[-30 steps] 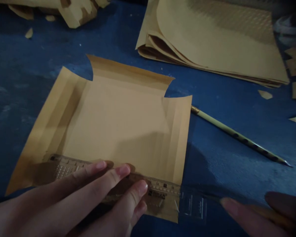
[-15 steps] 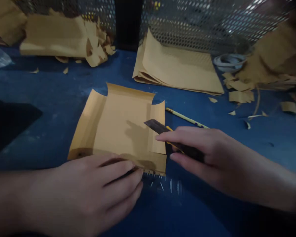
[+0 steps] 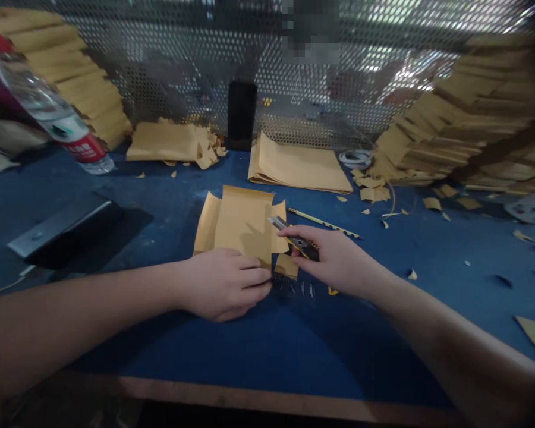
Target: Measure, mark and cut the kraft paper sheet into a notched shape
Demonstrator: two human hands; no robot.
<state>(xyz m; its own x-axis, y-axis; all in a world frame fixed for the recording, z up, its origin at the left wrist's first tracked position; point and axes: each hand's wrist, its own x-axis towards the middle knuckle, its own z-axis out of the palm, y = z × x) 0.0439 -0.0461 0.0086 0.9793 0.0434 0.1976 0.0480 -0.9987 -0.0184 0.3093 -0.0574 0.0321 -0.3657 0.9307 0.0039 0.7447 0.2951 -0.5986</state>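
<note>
The person's left hand (image 3: 232, 284) lies over the near part of a tan paper sheet with cut-out corners (image 3: 243, 223), which sits on the blue counter (image 3: 267, 351); its underside is hidden, so whether it pinches anything cannot be told. The right hand (image 3: 334, 255) grasps a black-and-yellow utility knife (image 3: 301, 244), its blade above the sheet's right side. A clear plastic ruler (image 3: 301, 290) juts out beside the left hand, near a small rectangular tan paper piece (image 3: 286, 266). The left hand blocks the sheet's near edge, and the knife covers part of its right flap. Counted around them are one patterned pencil (image 3: 325, 223) just beyond the right hand, one folded tan paper bundle (image 3: 301, 166), one upright black block (image 3: 242, 116) before the perforated metal screen (image 3: 182, 71), one red-capped clear bottle (image 3: 66, 128), one dark wedge-shaped object (image 3: 71, 235), one white coil (image 3: 355, 158) and two tall tan paper piles, left (image 3: 71, 77) and right (image 3: 463, 119).
</note>
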